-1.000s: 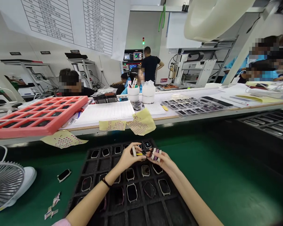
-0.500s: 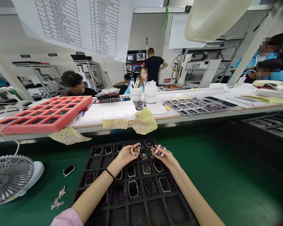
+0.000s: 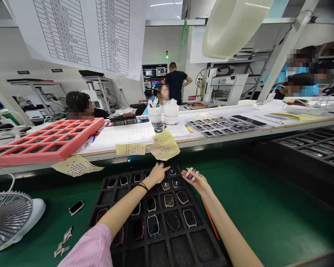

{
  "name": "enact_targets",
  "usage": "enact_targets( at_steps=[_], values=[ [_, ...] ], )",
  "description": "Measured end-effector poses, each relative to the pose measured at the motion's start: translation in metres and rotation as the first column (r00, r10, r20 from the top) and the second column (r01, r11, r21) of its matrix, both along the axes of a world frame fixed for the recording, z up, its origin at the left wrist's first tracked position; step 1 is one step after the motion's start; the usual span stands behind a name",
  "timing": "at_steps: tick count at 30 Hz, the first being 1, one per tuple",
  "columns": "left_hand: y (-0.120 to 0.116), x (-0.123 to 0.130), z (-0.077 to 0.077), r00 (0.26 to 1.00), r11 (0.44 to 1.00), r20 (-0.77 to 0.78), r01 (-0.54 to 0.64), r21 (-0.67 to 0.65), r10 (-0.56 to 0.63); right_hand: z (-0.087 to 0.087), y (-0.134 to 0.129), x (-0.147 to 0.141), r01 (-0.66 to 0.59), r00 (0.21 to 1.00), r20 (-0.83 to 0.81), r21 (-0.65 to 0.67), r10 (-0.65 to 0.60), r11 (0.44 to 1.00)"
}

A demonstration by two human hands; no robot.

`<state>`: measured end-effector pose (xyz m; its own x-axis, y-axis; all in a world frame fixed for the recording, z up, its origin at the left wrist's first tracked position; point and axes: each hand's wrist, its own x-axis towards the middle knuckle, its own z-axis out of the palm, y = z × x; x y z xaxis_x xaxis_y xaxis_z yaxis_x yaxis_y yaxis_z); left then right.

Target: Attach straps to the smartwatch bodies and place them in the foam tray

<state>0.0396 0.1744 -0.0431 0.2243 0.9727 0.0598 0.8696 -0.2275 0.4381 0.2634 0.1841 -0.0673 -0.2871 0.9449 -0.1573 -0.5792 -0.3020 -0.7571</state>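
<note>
fingertips of the right hand (image 3: 197, 180) are pinching white-and-purple strips (image 3: 191, 173) just off the far right corner of the black foam tray (image 3: 196, 252), while the left hand (image 3: 157, 174) is pointing its pressed-together fingers at a watch case (image 3: 172, 171) in the far row. a slackening pinch could be dropping strips among the cases, and a careless left hand could be nudging that case out of its pocket.

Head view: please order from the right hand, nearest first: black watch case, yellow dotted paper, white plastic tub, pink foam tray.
1. Black watch case, tray's right
2. Yellow dotted paper, bench edge
3. White plastic tub, bench top
4. Pink foam tray, left
</note>
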Motion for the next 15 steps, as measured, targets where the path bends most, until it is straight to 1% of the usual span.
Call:
enact_targets(
  at_steps=[3,6,9,12,15],
  values=[
    [0.006,0.006,-0.004,0.980,0.999,-0.196,0.034,0.042,-0.025,-0.002,0.003,0.003,-0.003,1.000,0.007,0.011,0.003,1.000],
    [0.009,0.008,-0.005,0.944,0.994,-0.325,0.084,0.066,-0.058,-0.002,0.004,0.004,-0.008,1.000,0.008,0.017,0.008,1.000],
    [0.007,0.006,-0.005,0.907,0.984,-0.403,0.161,0.071,-0.119,-0.001,0.004,0.004,-0.006,1.000,0.003,0.012,0.006,1.000],
    [0.002,-0.003,-0.002,0.878,0.969,-0.443,0.236,0.072,-0.181,-0.002,0.004,0.003,0.003,1.000,-0.003,0.007,-0.003,1.000],
    [-0.001,-0.020,0.003,0.868,0.967,-0.469,0.235,0.099,-0.163,-0.006,0.005,0.001,0.016,1.000,-0.015,0.009,-0.015,1.000]
  ],
)
